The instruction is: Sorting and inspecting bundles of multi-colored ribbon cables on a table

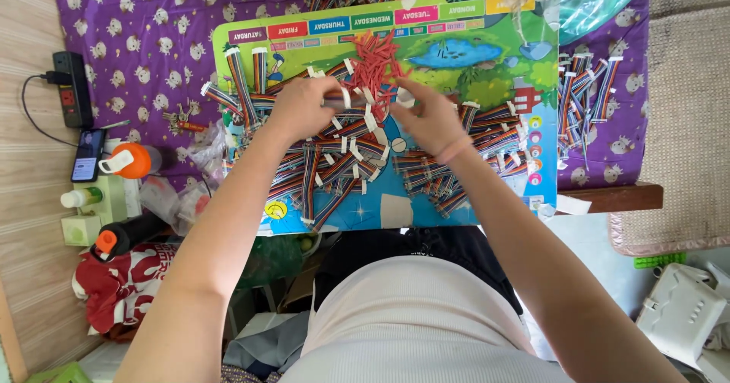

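We have both hands at the middle of the frame over the colourful board (487,56). Our left hand (304,109) and right hand (433,120) pinch a thin ribbon cable piece (357,103) between them, just below the red pile (376,60). Loose rainbow cables (334,162) crowd underneath, so we judge a sleeve or wrist could sweep some off the worktop's near edge.
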